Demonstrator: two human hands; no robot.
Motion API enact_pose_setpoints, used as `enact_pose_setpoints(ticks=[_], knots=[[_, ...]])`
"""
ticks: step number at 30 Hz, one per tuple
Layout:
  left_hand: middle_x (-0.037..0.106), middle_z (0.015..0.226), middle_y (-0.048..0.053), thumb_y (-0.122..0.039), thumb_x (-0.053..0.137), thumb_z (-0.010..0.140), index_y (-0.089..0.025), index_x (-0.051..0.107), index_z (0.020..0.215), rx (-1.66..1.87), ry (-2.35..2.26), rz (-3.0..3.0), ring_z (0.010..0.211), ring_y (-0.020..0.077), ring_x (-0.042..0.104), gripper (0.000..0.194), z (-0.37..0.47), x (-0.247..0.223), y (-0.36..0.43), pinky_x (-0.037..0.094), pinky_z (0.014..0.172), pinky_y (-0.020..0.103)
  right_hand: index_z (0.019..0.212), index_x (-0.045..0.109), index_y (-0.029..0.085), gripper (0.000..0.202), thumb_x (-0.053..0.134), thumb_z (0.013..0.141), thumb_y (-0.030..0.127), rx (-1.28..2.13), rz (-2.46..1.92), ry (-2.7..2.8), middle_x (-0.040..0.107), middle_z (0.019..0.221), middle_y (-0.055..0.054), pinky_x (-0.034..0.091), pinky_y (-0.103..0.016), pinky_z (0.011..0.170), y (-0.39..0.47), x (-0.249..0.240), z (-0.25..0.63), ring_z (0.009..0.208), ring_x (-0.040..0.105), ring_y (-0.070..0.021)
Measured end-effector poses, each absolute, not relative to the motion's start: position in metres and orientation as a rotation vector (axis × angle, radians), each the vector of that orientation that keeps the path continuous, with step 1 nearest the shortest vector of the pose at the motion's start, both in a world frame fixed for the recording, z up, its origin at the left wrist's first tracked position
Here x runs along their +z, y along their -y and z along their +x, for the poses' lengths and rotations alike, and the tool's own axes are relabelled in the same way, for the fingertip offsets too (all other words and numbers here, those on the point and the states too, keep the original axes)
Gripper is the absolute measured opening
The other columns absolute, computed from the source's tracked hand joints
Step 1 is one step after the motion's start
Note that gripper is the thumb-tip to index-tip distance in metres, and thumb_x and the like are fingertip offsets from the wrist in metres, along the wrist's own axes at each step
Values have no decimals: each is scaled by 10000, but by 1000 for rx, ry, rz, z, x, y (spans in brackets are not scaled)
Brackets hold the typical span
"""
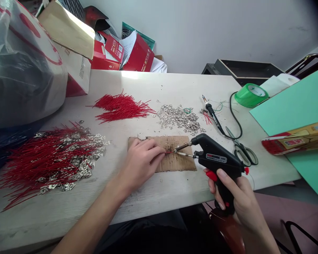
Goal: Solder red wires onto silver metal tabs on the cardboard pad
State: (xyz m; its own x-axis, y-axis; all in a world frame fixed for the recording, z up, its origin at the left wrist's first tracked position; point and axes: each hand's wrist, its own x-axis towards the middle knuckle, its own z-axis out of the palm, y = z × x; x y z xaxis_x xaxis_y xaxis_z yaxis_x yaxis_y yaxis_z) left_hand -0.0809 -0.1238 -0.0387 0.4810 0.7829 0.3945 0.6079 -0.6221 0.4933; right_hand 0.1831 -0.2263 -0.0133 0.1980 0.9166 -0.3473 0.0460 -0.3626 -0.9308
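Note:
My left hand rests on a brown cardboard pad and pinches a short red wire against it. My right hand grips a black soldering gun with a red trigger, its tip touching the wire's end and a small metal tab. A loose bundle of red wires lies behind the pad, a heap of silver metal tabs to its right. At the left lies a big pile of red wires with tabs attached.
A pen soldering iron with black cord, scissors and a green tape roll lie right of the pad. A green sheet with a yellow-red box overhangs the right edge. A plastic bag and red cartons crowd the back left.

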Motion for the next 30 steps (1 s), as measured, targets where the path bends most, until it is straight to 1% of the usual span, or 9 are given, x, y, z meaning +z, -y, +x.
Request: enact_pose_setpoints(ticks=[7, 11, 13, 18, 20, 30], knots=[[719, 945, 14, -208, 630, 1053, -208, 768, 1015, 873, -1181, 2421, 843, 174, 628, 143, -81, -40, 124, 337, 774, 362, 689, 654, 167, 548, 690, 937, 653, 1284, -1658, 908, 637, 633, -45, 309, -289, 454, 226, -10, 181, 385, 447, -85], [713, 938, 10, -206, 635, 1051, -209, 769, 1017, 876, -1174, 2421, 833, 170, 621, 139, -82, -40, 124, 334, 770, 364, 683, 642, 170, 545, 688, 943, 646, 1281, -1671, 901, 664, 657, -60, 292, -295, 450, 227, -12, 183, 384, 437, -86], [714, 938, 11, -203, 633, 1051, -207, 770, 1019, 872, -1174, 2422, 826, 169, 617, 141, -82, -40, 124, 335, 768, 364, 718, 654, 167, 526, 682, 951, 638, 1281, -1668, 903, 663, 659, -55, 298, -297, 453, 228, -13, 183, 385, 441, -89], [714, 942, 16, -201, 631, 1052, -205, 768, 1020, 867, -1177, 2418, 838, 170, 620, 141, -81, -38, 124, 344, 772, 364, 942, 696, 156, 462, 685, 958, 617, 1268, -1646, 904, 669, 691, -32, 299, -286, 447, 228, -11, 182, 382, 459, -89], [712, 941, 16, -205, 628, 1054, -206, 764, 1023, 870, -1176, 2422, 840, 170, 621, 139, -81, -39, 124, 349, 773, 363, 986, 692, 156, 459, 679, 964, 615, 1272, -1643, 906, 663, 687, -25, 300, -284, 446, 227, -11, 182, 376, 456, -88], [710, 931, 17, -203, 630, 1051, -210, 763, 1012, 860, -1189, 2425, 844, 174, 633, 138, -81, -39, 124, 362, 770, 360, 951, 710, 158, 448, 662, 979, 603, 1279, -1646, 924, 645, 675, -21, 317, -276, 450, 227, -9, 181, 388, 463, -79]])
